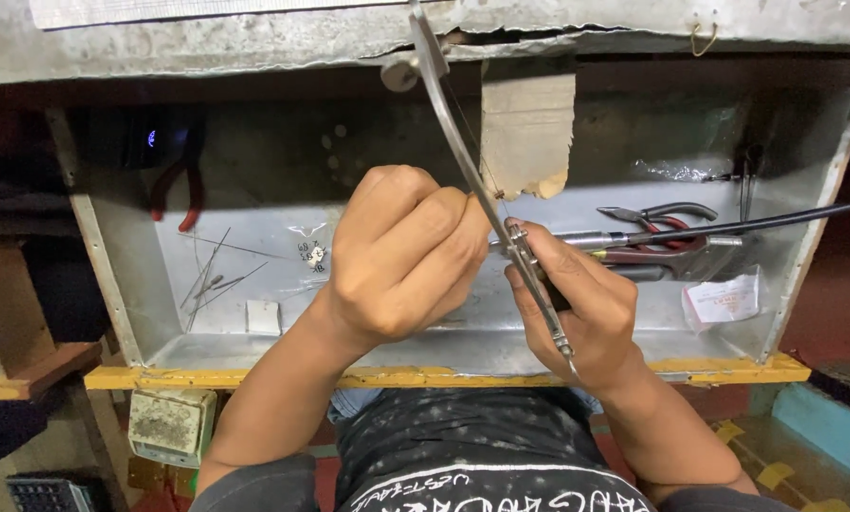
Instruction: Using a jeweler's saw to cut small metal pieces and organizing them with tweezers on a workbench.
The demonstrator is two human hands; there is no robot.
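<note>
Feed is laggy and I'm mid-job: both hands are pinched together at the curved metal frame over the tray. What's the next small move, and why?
Probably hold the curved metal frame steady in the right hand and ease the left hand fingertips a touch closer along it. The two hands meet at one spot on the frame, and what they pinch there is too small to make out, so a bigger move risks losing it.

The left hand hides whatever its curled fingers pinch. The curved metal frame runs off the top edge. The black cable leaves at the right edge. In the shadowed upper left, the red-handled pliers show only their handles. The small plastic bag holds contents too small to identify.
</note>
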